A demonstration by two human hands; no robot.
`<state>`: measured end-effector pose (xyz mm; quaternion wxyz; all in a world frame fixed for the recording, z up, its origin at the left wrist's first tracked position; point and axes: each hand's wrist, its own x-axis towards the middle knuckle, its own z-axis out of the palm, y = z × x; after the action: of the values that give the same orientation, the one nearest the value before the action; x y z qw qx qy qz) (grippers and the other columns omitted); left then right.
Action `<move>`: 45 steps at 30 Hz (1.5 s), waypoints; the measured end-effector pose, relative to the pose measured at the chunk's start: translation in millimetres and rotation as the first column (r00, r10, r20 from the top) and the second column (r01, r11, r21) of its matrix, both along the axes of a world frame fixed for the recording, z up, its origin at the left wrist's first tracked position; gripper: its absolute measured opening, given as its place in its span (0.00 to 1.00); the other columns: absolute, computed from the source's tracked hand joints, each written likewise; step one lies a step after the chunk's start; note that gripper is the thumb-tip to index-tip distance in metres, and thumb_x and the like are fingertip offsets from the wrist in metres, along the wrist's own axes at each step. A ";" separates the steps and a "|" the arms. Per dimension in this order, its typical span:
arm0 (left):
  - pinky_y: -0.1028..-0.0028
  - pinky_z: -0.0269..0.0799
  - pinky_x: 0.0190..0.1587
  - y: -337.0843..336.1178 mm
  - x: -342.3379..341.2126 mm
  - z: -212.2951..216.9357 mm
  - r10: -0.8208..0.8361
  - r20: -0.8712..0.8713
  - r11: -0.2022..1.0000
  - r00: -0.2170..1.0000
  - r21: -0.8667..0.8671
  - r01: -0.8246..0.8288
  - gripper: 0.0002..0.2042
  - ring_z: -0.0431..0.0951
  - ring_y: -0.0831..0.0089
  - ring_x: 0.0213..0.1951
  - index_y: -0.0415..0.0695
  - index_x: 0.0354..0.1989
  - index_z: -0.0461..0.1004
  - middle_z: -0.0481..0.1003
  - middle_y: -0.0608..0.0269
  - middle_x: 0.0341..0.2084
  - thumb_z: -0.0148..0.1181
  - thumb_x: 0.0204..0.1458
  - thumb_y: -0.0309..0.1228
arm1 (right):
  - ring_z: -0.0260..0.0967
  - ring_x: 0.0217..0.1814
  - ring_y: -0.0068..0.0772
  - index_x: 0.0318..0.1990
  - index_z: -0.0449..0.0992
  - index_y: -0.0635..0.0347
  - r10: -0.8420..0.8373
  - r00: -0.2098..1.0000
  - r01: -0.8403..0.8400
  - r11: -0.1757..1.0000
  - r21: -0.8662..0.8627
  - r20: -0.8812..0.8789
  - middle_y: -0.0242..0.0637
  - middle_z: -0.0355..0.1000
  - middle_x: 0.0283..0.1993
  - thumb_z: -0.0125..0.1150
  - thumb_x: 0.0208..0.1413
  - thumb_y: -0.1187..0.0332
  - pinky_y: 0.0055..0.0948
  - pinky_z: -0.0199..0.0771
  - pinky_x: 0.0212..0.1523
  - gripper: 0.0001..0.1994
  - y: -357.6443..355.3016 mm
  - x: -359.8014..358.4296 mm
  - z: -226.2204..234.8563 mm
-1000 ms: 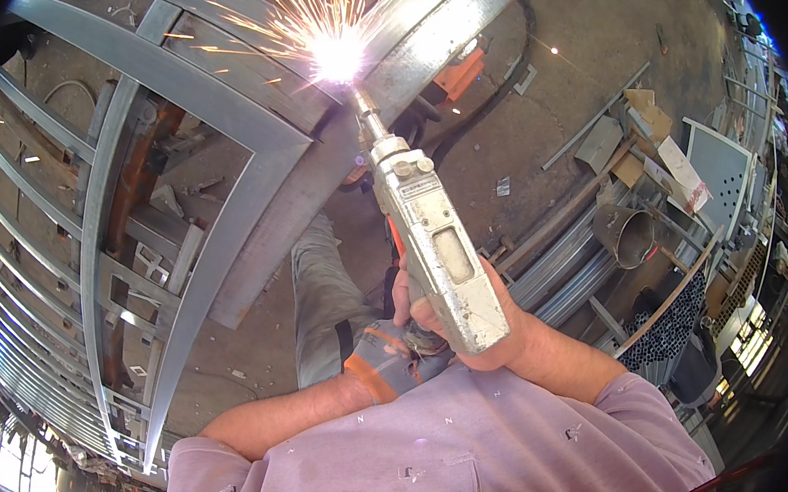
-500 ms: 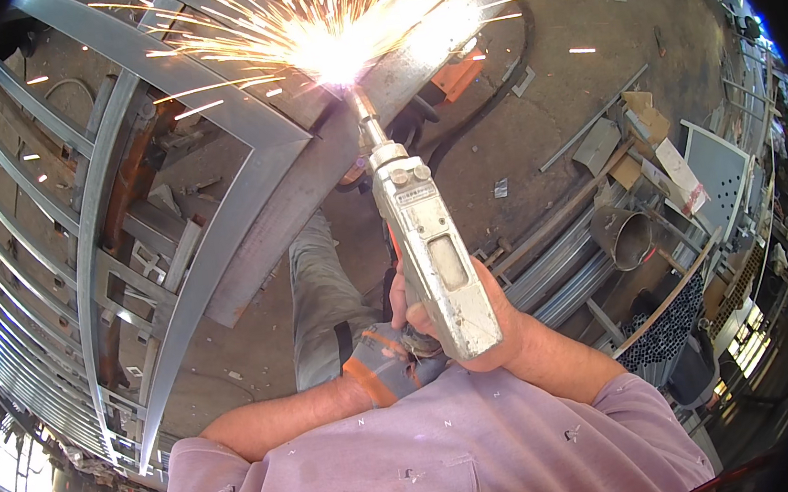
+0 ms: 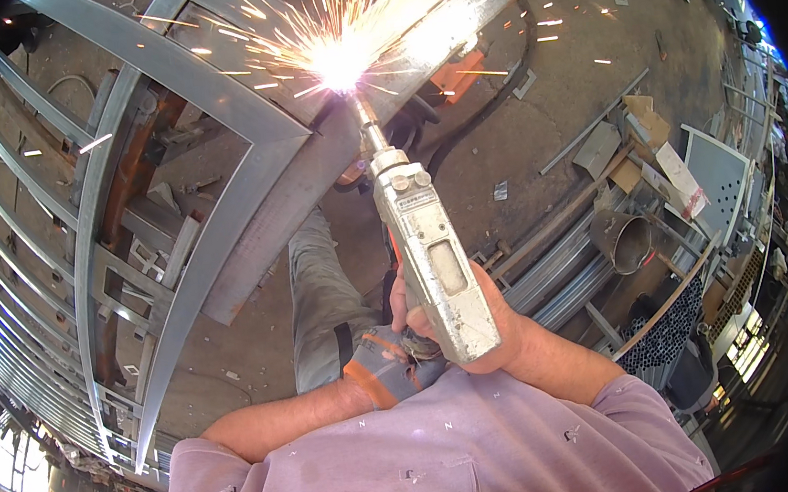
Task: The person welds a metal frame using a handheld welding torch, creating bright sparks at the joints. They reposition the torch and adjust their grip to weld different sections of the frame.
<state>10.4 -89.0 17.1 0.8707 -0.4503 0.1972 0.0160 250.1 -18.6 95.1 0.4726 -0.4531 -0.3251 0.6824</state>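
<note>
Hands: two, both wrapped round one grey power tool (image 3: 434, 261); left hand (image 3: 389, 362) gloved, right hand (image 3: 479, 319) bare. Tip sparks on one steel frame (image 3: 204, 83), probably grinding.

Your right hand (image 3: 480, 328) is bare and closed tight, its fingers (image 3: 410, 307) wrapped round in a firm grip, with the wrist bent and the forearm running down to the lower right into a lilac sleeve. Your left hand (image 3: 392, 366) wears a grey and orange glove, clenched just beside the right, its bare forearm lying across your chest.
</note>
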 end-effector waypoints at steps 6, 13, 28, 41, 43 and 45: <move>0.68 0.80 0.73 -4.4 -6.6 -2.6 0.043 0.048 0.997 0.998 -0.065 -0.040 0.19 0.81 0.71 0.67 0.52 0.74 0.70 0.78 0.64 0.67 0.50 0.82 0.45 | 0.77 0.44 0.34 0.80 0.54 0.67 0.029 0.999 -0.031 0.998 -0.059 -0.035 0.39 0.75 0.49 0.68 0.71 0.73 0.36 0.84 0.46 0.36 1.9 2.7 4.1; 0.70 0.82 0.71 -3.8 -3.4 0.7 0.014 0.010 0.997 1.000 -0.079 -0.013 0.19 0.82 0.72 0.65 0.51 0.73 0.71 0.79 0.65 0.65 0.53 0.82 0.44 | 0.81 0.42 0.39 0.80 0.50 0.74 0.031 0.996 -0.028 0.999 -0.034 0.083 0.42 0.78 0.46 0.72 0.63 0.76 0.38 0.86 0.46 0.44 -5.5 0.1 -1.1; 0.68 0.78 0.71 7.7 8.2 12.7 0.134 0.045 0.962 0.990 -0.246 -0.119 0.19 0.80 0.73 0.65 0.51 0.73 0.70 0.77 0.64 0.66 0.46 0.83 0.43 | 0.79 0.41 0.36 0.78 0.54 0.67 -0.012 0.995 0.000 0.993 -0.115 -0.099 0.39 0.77 0.43 0.69 0.68 0.77 0.38 0.86 0.44 0.36 -11.7 -1.2 -0.2; 0.67 0.69 0.78 -4.3 7.4 18.4 -0.395 -0.425 -0.225 0.814 0.904 0.363 0.21 0.73 0.68 0.74 0.51 0.77 0.69 0.73 0.62 0.74 0.40 0.82 0.36 | 0.79 0.39 0.33 0.70 0.59 0.69 0.076 0.988 -0.075 0.997 -0.007 0.138 0.39 0.78 0.44 0.71 0.64 0.78 0.36 0.85 0.42 0.32 -22.3 4.4 5.1; 0.66 0.73 0.74 -8.6 7.8 12.2 -0.366 -0.488 -0.491 0.792 0.825 0.281 0.20 0.74 0.67 0.72 0.50 0.76 0.71 0.73 0.60 0.72 0.45 0.80 0.33 | 0.78 0.38 0.33 0.70 0.60 0.70 0.042 0.995 -0.038 0.998 -0.045 0.088 0.40 0.78 0.43 0.72 0.63 0.77 0.36 0.84 0.41 0.32 -19.5 5.1 11.1; 0.65 0.75 0.72 -4.7 10.4 10.1 -0.349 -0.508 -0.585 0.787 0.775 0.241 0.20 0.76 0.66 0.71 0.50 0.75 0.72 0.74 0.59 0.71 0.48 0.79 0.32 | 0.78 0.37 0.32 0.68 0.62 0.71 -0.057 0.996 0.048 0.990 -0.131 -0.070 0.40 0.79 0.43 0.72 0.63 0.76 0.36 0.83 0.41 0.31 -15.6 4.2 17.8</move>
<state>20.8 -93.7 27.2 0.7807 0.5804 0.1941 -0.1266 254.3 -34.2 112.9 0.4717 -0.4658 -0.2507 0.7055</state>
